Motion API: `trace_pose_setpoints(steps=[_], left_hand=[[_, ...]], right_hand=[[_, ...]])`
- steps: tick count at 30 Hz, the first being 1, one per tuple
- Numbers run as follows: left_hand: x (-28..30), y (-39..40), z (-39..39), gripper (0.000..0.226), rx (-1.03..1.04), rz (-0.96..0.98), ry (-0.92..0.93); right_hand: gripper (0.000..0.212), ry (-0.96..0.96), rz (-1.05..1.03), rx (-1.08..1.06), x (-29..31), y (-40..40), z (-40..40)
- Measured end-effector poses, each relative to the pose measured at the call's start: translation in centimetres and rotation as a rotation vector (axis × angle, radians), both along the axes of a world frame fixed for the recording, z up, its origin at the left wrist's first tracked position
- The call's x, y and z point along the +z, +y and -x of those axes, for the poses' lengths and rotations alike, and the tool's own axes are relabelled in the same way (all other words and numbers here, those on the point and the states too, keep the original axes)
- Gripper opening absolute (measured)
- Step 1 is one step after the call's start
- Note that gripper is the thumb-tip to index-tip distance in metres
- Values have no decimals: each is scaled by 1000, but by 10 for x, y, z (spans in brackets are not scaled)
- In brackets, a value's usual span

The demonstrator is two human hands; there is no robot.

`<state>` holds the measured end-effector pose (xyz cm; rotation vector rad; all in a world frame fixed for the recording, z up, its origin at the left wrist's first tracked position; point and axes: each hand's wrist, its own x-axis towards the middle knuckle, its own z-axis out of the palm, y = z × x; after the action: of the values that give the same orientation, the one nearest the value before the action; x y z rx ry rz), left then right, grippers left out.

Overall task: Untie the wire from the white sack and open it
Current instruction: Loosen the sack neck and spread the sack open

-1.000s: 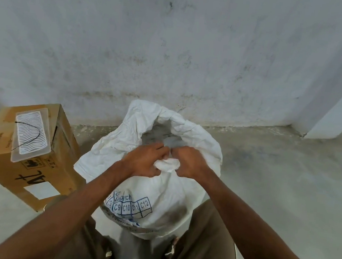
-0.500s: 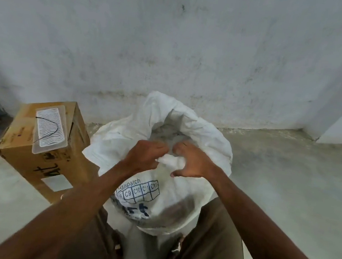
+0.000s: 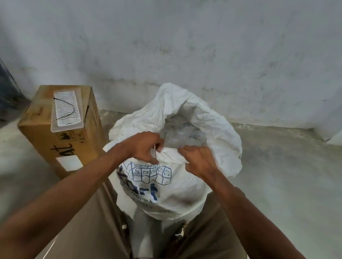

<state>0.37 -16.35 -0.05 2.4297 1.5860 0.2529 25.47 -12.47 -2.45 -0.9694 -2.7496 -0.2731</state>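
1. One grey, stained wall (image 3: 177, 33) fills the top half of the view, and one concrete floor (image 3: 298, 188) runs beneath it.
2. One white sack (image 3: 179, 192) stands on the floor between the person's knees, with blue print and the boxes C8 to C12 on its near face. Its mouth gapes wide at the top, and the rim is folded outward at the back and the right.
3. One cardboard box (image 3: 42, 131) stands to the left of the sack, just beside it, with black marker writing and one white label on its near side.
4. One clear plastic tray (image 3: 66, 112) lies on top of the box, lined with a wavy white insert.
5. One thin black wire (image 3: 66, 109) lies looped across that tray, well apart from the sack.
6. Two bare hands meet at the near rim of the sack. The left hand (image 3: 144, 146) has a closed grip, fingers curled, pinching a fold of the rim.
7. The right hand (image 3: 199, 161) rests on the rim just beside it, fingers bent over the cloth; whether its grip actually clamps the fabric I cannot tell.
8. Several small bits lie inside the sack, too blurred to name.
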Motion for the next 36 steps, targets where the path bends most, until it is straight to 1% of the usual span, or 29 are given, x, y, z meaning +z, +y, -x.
trace_pose_setpoints(steps=[2, 4, 5, 7, 9, 11, 13, 15, 16, 17, 18, 20, 21, 22, 23, 24, 25, 27, 28, 29, 30, 31, 32, 33, 35, 36], left_hand=[[-8, -3, -6, 40, -35, 4, 50], [-13, -5, -11, 36, -81, -66, 96], [-15, -5, -9, 33, -90, -124, 104], [-16, -4, -3, 27, -105, -262, 86], [-18, -3, -2, 23, -162, -449, 107], [-22, -1, -6, 18, -262, -646, 208], [-30, 0, -11, 18, -340, -778, 237], [-34, -1, -9, 22, -387, -803, 207], [-33, -1, -8, 22, -401, -787, 192], [-31, -3, -5, 21, -398, -737, 167], [-27, -4, -3, 21, -365, -632, 115], [-17, -9, 1, 29, -195, -324, -56], [-14, -13, 2, 35, -80, -201, -155], [-14, -17, 1, 40, 58, -174, -257], [-17, -22, -2, 40, 245, -192, -368], [-18, -30, -6, 39, 474, -223, -492], [-19, -37, -13, 40, 719, -211, -647], [-28, -48, -26, 55, 1127, -1, -967], [-33, -51, -33, 65, 1263, 131, -1115], [-37, -51, -38, 69, 1336, 243, -1293], [-45, -47, -40, 62, 1353, 316, -1521], [-47, -44, -42, 46, 1337, 389, -1724], [-52, -40, -41, 33, 1346, 428, -1810], [-59, -35, -39, 29, 1360, 449, -1847], [-64, -26, -38, 35, 1391, 464, -1891], [-68, -22, -37, 37, 1405, 457, -1941]], right_hand=[[44, 35, 42, -17, 1, -3, 3], [36, 76, 141, -54, 6, 2, 3], [38, 81, 211, -59, 10, 5, 3], [53, 91, 345, -33, 17, 8, 6], [65, 176, 458, -31, 23, 8, 12], [67, 250, 498, -28, 24, 8, 19], [61, 248, 471, -17, 19, 7, 27], [50, 260, 466, -13, 11, 6, 34], [43, 287, 470, -16, 7, 5, 37], [36, 317, 467, -22, 5, 3, 39], [31, 336, 456, -32, 2, 1, 42], [25, 322, 412, -58, -4, -2, 46], [22, 308, 372, -75, -8, -3, 47], [20, 298, 326, -96, -13, -3, 48], [21, 289, 284, -122, -17, -4, 49], [23, 285, 248, -144, -21, -6, 49], [26, 277, 227, -154, -25, -9, 50], [37, 244, 177, -150, -32, -16, 54], [40, 225, 128, -149, -36, -18, 56], [42, 205, 77, -149, -39, -21, 58], [42, 194, 31, -146, -41, -23, 58], [41, 189, 2, -142, -42, -24, 58], [40, 189, -19, -134, -42, -24, 57], [40, 185, -32, -127, -41, -25, 56], [39, 170, -46, -112, -40, -26, 53], [39, 160, -23, -99, -40, -27, 51]])
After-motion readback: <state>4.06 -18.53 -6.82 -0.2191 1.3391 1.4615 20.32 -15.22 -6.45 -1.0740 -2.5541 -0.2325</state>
